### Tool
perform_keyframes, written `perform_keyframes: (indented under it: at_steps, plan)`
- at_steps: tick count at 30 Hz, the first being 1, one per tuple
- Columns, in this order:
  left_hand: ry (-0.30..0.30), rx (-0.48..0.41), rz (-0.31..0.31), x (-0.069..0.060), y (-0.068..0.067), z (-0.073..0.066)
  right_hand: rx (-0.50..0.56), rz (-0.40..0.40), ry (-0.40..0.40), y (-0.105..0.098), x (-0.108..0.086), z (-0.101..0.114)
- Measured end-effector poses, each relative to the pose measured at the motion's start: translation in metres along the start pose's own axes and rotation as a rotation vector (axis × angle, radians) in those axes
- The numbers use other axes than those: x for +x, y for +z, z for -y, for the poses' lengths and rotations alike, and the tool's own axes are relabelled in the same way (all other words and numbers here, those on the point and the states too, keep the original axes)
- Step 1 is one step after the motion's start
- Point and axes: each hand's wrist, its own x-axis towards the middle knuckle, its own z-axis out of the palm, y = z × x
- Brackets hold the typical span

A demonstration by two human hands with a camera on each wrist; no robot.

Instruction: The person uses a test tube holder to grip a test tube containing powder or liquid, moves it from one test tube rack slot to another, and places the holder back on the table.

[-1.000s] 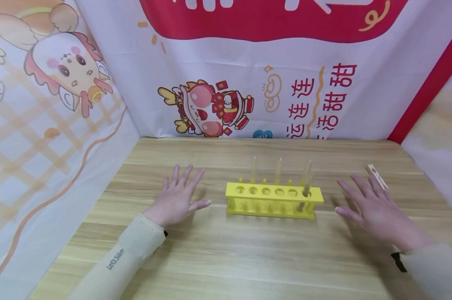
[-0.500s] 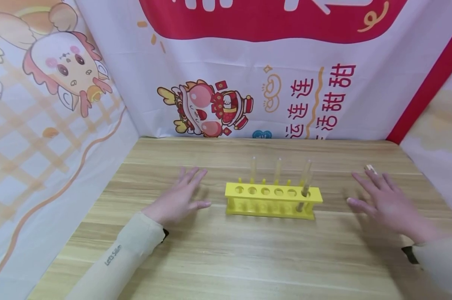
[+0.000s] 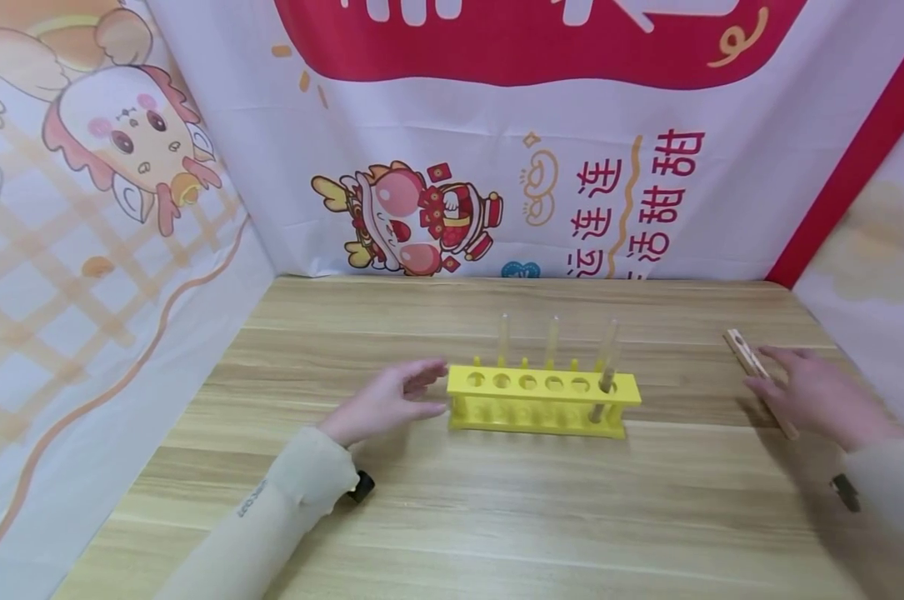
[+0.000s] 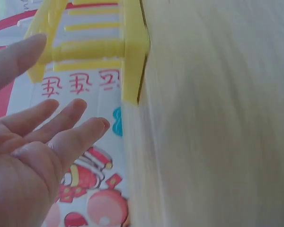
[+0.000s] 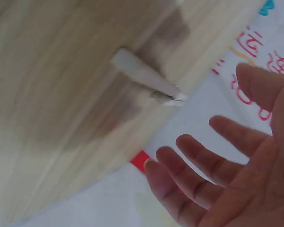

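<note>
A yellow test tube rack (image 3: pixel 541 393) stands mid-table. One clear test tube (image 3: pixel 608 375) with darker contents leans in its rightmost hole. Other clear tubes, one being this tube (image 3: pixel 552 337), rise along the back row of pegs. Beside the rack's left end is my left hand (image 3: pixel 384 402), thumb and fingers spread apart around the end. In the left wrist view a gap shows between most fingers and the rack (image 4: pixel 87 49). My right hand (image 3: pixel 822 396) hovers over a wooden test tube holder (image 3: pixel 746 354), fingers loosely bent and apart from it in the right wrist view.
The wood-grain table (image 3: pixel 496 508) ends at a printed cloth backdrop (image 3: pixel 272 167) behind. More cloth hangs at the left and right sides.
My left hand has moved right to the rack's left end, turning onto its side. My right hand has shifted right, over the wooden test tube holder. The rack stays put.
</note>
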Motion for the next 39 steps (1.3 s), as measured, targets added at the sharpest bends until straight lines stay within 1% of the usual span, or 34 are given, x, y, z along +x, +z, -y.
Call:
perform_keyframes:
  at_steps: [5, 9, 13, 15, 18, 22, 24, 29, 35, 39]
  plan:
    - [-0.027, -0.089, -0.016, 0.007, 0.010, -0.003, 0.022, 0.041, 0.022, 0.002, 0.006, -0.013]
    - [-0.039, -0.144, -0.040, 0.015, 0.016, -0.003, 0.032, 0.035, 0.026, 0.003, 0.008, -0.016]
    - [-0.037, -0.183, -0.044, 0.023, 0.021, -0.001, 0.009, 0.035, 0.039, 0.006, 0.010, -0.019]
    - [-0.036, -0.179, -0.043, 0.027, 0.023, 0.001, 0.009, 0.041, 0.048, 0.007, 0.010, -0.021]
    - [-0.032, -0.125, -0.044, 0.030, 0.025, 0.003, 0.025, 0.048, 0.073, 0.009, 0.012, -0.023]
    - [-0.040, -0.059, -0.038, 0.031, 0.026, 0.003, 0.076, 0.068, 0.109, 0.010, 0.014, -0.022]
    - [-0.053, -0.047, -0.032, 0.030, 0.027, 0.002, 0.100, 0.086, 0.132, 0.011, 0.014, -0.021]
    - [-0.085, -0.056, -0.021, 0.031, 0.028, 0.002, 0.119, 0.120, 0.177, 0.011, 0.014, -0.018]
    - [-0.107, -0.062, -0.009, 0.031, 0.027, 0.002, 0.099, 0.118, 0.177, 0.011, 0.016, -0.015]
    - [-0.104, -0.059, -0.004, 0.032, 0.027, 0.004, 0.087, 0.106, 0.172, 0.011, 0.017, -0.014]
